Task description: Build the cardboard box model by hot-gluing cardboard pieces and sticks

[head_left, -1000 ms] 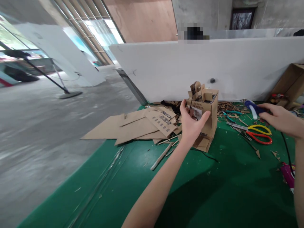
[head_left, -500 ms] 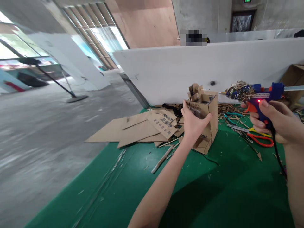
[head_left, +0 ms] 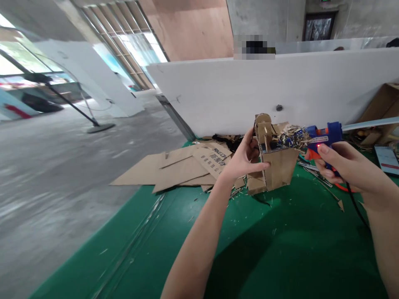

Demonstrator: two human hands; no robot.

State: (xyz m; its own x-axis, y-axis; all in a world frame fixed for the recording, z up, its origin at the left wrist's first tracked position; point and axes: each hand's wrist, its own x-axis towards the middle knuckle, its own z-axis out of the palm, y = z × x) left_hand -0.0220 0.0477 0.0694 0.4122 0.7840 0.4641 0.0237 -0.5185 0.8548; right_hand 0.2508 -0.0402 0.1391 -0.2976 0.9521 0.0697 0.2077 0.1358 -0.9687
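A small cardboard box model [head_left: 277, 166] with a wheel and upright pieces on top stands on the green table [head_left: 280, 249]. My left hand [head_left: 245, 158] grips its left side, thumb along the front. My right hand [head_left: 346, 168] is closed round a blue and orange glue gun [head_left: 324, 135] with a red light lit. The gun's nozzle, caked with cardboard scraps [head_left: 289, 136], points at the top of the box. A black cord [head_left: 355, 205] trails from the gun.
Flat cardboard sheets [head_left: 181, 166] lie left of the box. Scissors with a red handle [head_left: 341, 187] and cardboard scraps lie behind my right hand. A white partition [head_left: 311, 87] runs along the table's far edge. A brown box [head_left: 382, 106] and a phone [head_left: 388, 160] sit at right.
My right hand lifted the glue gun from the table and brought its nozzle left to the box top. My left hand turned the box so another side faces me.
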